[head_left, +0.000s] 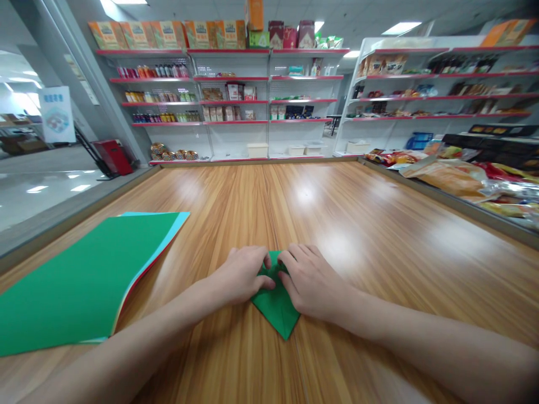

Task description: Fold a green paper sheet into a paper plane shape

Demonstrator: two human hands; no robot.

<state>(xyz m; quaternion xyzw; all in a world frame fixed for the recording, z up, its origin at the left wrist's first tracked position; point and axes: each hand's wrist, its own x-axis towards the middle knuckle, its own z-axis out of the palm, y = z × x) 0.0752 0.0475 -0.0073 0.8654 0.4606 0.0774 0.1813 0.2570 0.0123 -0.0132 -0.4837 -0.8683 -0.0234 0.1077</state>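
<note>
A folded piece of green paper (281,314) lies on the wooden table in front of me, its pointed corner toward me and creases running across it. My left hand (248,272) grips its left side, with the thumb on top and the fingers curled at the far edge. On the right side, my right hand (309,278) has its fingers bent and pressed on the paper, the thumb close to the left thumb. Both hands partly cover the upper part of the paper.
A stack of coloured paper sheets (76,275), green on top with blue and red edges below, lies at the left of the wooden table (362,336). Packaged snacks (455,177) are heaped beyond the right rim. Stocked shelves (229,101) stand behind the table.
</note>
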